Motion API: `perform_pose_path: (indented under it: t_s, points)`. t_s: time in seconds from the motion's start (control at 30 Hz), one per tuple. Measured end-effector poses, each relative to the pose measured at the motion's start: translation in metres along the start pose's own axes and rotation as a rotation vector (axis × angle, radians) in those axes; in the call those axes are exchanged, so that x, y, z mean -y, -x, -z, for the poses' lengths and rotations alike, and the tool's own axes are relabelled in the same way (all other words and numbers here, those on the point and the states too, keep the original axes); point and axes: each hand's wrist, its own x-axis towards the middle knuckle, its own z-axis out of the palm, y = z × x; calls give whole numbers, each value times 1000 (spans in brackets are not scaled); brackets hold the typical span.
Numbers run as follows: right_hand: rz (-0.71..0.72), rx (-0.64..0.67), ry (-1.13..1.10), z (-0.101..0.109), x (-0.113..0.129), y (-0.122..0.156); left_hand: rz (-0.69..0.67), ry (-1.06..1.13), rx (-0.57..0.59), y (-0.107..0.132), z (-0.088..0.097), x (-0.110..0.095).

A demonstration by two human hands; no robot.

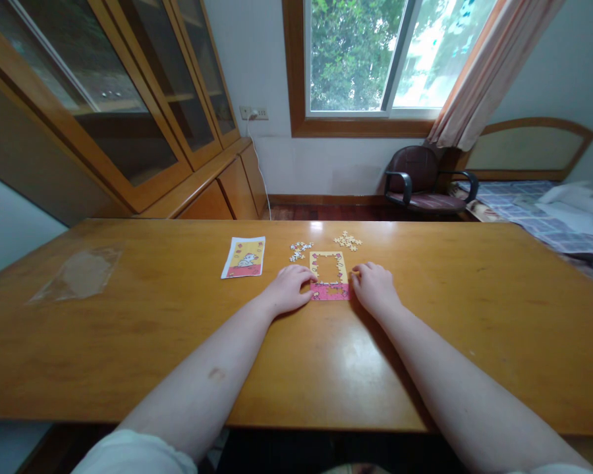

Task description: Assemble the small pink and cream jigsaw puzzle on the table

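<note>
A partly assembled jigsaw puzzle [344, 290] lies flat on the table, its yellow and pink border joined around an open middle. Another small gap shows within the pink strip at its near end. My left hand [292, 288] rests at the puzzle's left edge, thumb and forefinger apart and touching it. Just off the right edge, my right hand [374, 286] has its fingers curled together; a small yellowish bit shows by the fingertips, too small to make out. Beyond the puzzle lie loose printed pieces [297, 251] on the left and plain tan pieces [347, 241] on the right.
Left of the puzzle, a picture sheet [244, 257] with a white animal lies on the wooden table [178, 342]. A clear plastic bag [82, 273] is farther left. Behind the table are a glass-door cabinet [197, 158], an armchair [418, 174] and a bed [518, 210].
</note>
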Motion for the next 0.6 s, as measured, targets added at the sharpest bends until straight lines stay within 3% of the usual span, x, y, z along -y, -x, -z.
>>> perform_pose_path:
  t_s: [0.1,0.3,0.6]
  points:
    - [-125,-8,63,3,-12,-6,2,-2,3,0,0,1]
    - [-210,63,85,5,-30,-11,2,0,2,0,0,1]
    - [-152,75,9,5,-26,-10,5,6,9,-1,0,0]
